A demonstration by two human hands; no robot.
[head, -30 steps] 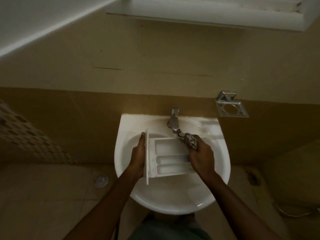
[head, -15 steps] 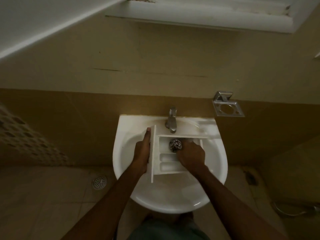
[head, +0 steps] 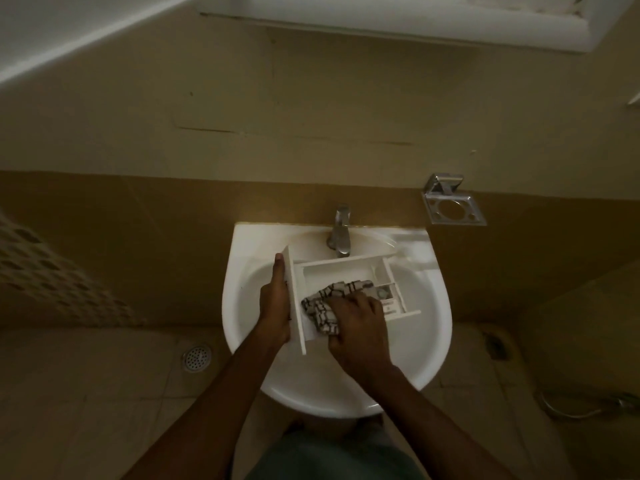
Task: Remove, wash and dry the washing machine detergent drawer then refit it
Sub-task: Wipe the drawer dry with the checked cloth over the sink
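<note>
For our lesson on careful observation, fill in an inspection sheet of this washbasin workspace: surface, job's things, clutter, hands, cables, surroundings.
Surface: white basin with a metal tap at its back.
Job's things: drawer held over the basin, compartments facing up; patterned cloth inside it.
Clutter: nothing seen.
Hands: left hand holds the drawer's front panel; right hand grips the cloth against the drawer.
Cables: none certain; a thin hose loops on the floor at right.
Surroundings: tiled wall, metal holder, floor drain.
</note>
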